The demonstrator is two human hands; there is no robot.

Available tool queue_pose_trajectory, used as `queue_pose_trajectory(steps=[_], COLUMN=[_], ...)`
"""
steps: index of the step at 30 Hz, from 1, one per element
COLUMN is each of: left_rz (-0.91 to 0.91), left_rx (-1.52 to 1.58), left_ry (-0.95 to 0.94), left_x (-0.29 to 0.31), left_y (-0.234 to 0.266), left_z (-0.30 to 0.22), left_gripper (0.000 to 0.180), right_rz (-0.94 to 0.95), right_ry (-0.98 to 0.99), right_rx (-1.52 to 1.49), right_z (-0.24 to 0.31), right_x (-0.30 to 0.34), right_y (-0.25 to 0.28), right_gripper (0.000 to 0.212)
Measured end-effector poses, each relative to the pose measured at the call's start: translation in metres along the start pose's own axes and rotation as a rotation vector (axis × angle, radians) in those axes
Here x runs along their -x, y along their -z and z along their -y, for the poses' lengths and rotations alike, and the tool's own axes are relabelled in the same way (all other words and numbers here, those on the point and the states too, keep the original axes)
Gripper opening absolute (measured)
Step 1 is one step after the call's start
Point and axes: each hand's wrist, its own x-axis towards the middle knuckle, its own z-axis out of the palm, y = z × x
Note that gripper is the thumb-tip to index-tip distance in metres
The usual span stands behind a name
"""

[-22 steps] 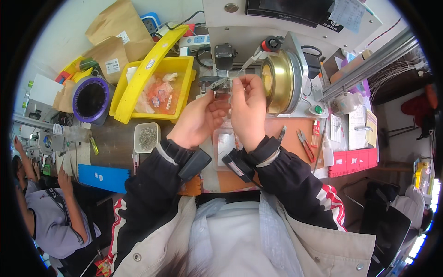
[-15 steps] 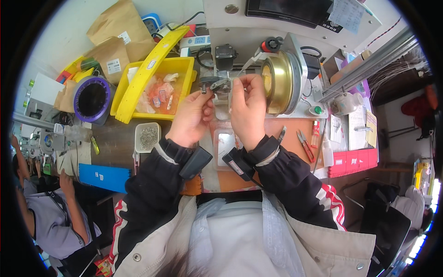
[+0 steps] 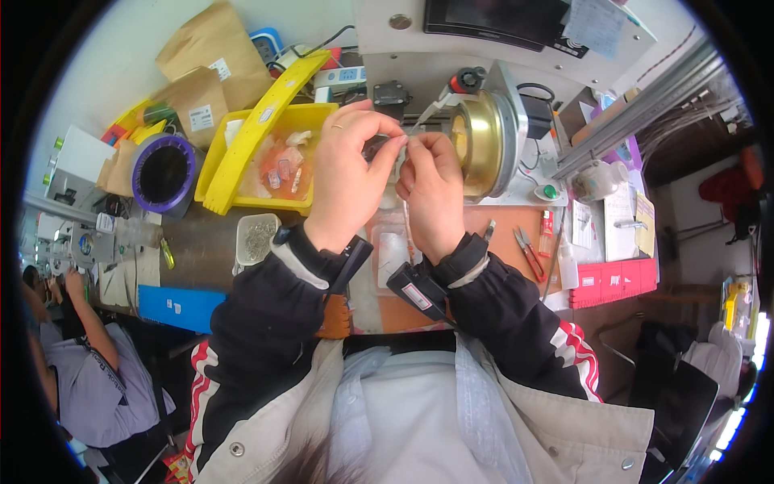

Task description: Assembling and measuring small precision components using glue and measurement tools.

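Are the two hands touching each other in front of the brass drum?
Touching. The head view shows the left hand and right hand meeting at the fingers, with no gap, beside the brass drum.

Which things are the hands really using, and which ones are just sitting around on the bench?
In use:
- left hand and right hand, pinching a small dark part together
- brass-coloured round machine head, right beside the hands

Just lying about:
- yellow bin of orange packets
- purple-rimmed black tub
- red-handled pliers
- brown paper bags
- small tray of metal bits
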Motion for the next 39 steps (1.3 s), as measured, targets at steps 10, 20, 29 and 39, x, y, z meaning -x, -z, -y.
queue_pose_trajectory(steps=[10, 20, 29, 39], left_rz=[0.058, 0.100, 0.314, -0.007], left_rx=[0.065, 0.121, 0.192, 0.189], left_ry=[-0.124, -0.146, -0.185, -0.372], left_x=[0.047, 0.029, 0.024, 0.050], left_y=[0.017, 0.016, 0.015, -0.001], left_z=[-0.036, -0.027, -0.009, 0.002], left_gripper=[0.018, 0.014, 0.015, 0.023], right_rz=[0.136, 0.206, -0.023, -0.463], right_ry=[-0.007, -0.054, 0.185, 0.365], right_rx=[0.010, -0.050, 1.135, 1.906], right_z=[0.008, 0.015, 0.063, 0.075], right_x=[0.060, 0.053, 0.106, 0.104], right_y=[0.028, 0.030, 0.166, 0.253], right_gripper=[0.008, 0.016, 0.016, 0.030])
